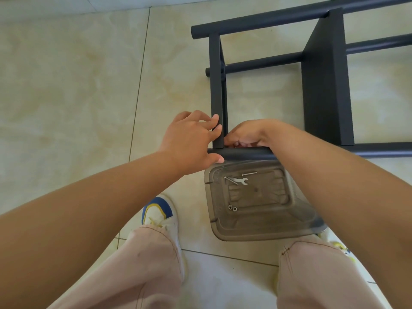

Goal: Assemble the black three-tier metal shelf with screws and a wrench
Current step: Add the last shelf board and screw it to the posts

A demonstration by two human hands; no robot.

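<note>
Head view: shelf (pixel 325 85) on floor (pixel 66 85), mostly framed. Left hand (pixel 189 141) grips end panel (pixel 217 90); right hand (pixel 247 136) pinches at corner joint, contents unclear. Wrench (pixel 239 180), screws (pixel 249 174), nuts (pixel 232 208) wait in tray (pixel 263 233).

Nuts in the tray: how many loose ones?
2. Both nuts lie side by side, touching, near the front-left corner of the clear tray, apart from the wrench and screws. The right hand may hide others.
</note>
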